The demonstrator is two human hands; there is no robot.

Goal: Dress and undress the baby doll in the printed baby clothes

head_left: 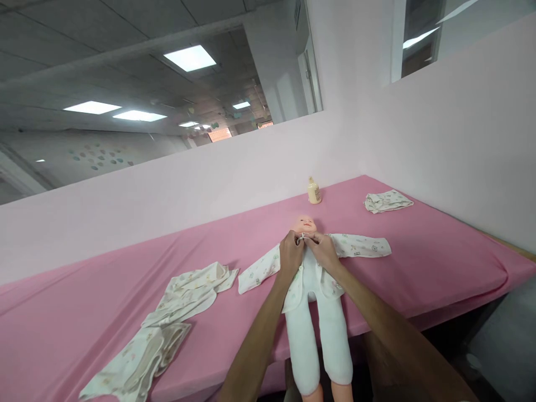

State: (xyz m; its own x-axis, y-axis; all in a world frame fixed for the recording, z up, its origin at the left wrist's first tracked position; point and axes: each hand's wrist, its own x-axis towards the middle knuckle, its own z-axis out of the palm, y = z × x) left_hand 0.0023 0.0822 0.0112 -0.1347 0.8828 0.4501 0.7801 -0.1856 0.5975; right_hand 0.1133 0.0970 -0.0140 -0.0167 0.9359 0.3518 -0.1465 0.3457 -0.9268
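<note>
- Where left hand (291, 254) and right hand (323, 250) meet, fingertips pinch thin white ties (303, 237) at the doll (302, 340)'s neck.
- Shirt (362, 245): under the doll's back, front parted, sleeves spread; printed, probably light, limp cotton; best held by ties or front edges.
- Doll: face up on sheet (251, 234), legs past the edge; smooth head, likely firm; white, rounded, padded-looking legs.
- Sheet: pink, creased.
- Bottle (314, 191): cream, upright, beyond the doll's head.

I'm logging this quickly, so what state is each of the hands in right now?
Left hand: closed, fingertips pinching the white tie over the doll.
Right hand: closed, fingertips pinching at the same tie.
</note>
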